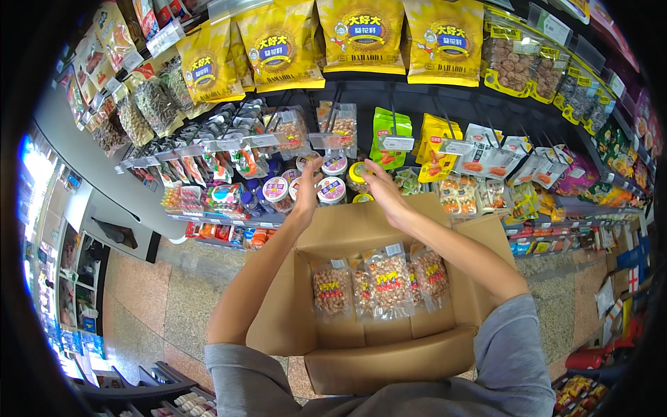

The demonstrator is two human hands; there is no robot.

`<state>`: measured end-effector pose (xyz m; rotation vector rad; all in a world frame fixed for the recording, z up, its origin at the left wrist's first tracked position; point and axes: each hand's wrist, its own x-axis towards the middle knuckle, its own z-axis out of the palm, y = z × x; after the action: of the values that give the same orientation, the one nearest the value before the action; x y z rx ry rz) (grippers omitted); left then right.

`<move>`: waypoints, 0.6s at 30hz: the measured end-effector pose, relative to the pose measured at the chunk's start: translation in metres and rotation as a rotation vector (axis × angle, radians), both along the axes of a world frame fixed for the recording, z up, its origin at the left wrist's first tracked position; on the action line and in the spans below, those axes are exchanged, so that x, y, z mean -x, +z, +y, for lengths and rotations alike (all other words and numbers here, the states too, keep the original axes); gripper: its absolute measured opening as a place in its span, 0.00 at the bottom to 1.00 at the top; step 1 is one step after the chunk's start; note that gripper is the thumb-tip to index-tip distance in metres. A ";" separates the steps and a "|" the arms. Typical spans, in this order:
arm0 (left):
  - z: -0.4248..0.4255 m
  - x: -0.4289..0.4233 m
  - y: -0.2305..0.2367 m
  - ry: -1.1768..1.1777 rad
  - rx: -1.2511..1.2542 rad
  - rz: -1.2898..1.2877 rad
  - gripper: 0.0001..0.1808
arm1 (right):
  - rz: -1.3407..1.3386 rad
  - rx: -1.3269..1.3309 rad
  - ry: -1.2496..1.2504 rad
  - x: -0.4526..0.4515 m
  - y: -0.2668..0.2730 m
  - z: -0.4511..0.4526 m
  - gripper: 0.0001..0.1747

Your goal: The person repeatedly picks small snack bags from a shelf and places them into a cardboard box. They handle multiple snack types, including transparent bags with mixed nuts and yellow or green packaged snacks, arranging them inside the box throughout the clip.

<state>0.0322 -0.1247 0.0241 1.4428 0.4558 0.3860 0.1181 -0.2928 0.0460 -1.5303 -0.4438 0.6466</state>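
My left hand (308, 188) is over the shelf among round plastic tubs with white-and-purple lids (332, 190), its fingers raised and holding nothing that I can see. To its right, my right hand (384, 188) has its fingertips close to a yellow-lidded tub (357, 173); I cannot tell whether they touch it. The palms face each other with a gap between them. Below my forearms stands an open cardboard box (338, 341). Several clear packs of nuts (388, 284) lie inside it. Similar nut packs (341, 133) hang on a hook just above my hands.
Large yellow bags of sunflower seeds (362, 39) line the upper shelf. Green pouches (390, 136) and yellow pouches (436, 143) hang from hooks with price-tag holders. A white curved pillar (156, 200) stands left. A fire extinguisher (586, 358) is at lower right, beyond the tiled floor (193, 297).
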 end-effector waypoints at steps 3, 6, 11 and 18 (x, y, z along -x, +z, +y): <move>0.015 -0.017 -0.013 0.036 0.001 0.023 0.36 | -0.007 0.020 0.001 -0.012 -0.003 0.019 0.34; 0.030 -0.036 -0.027 0.043 0.002 -0.010 0.37 | -0.002 0.000 -0.027 -0.026 -0.010 0.030 0.35; 0.048 -0.059 -0.038 0.093 -0.005 0.019 0.38 | 0.006 -0.041 -0.085 -0.050 -0.026 0.047 0.35; 0.063 -0.078 -0.052 0.138 0.038 -0.012 0.37 | 0.009 -0.083 -0.078 -0.062 -0.031 0.066 0.36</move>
<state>0.1103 -0.0619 -0.0279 1.3757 0.5524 0.4934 0.1802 -0.2265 0.0150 -1.4581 -0.3975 0.5681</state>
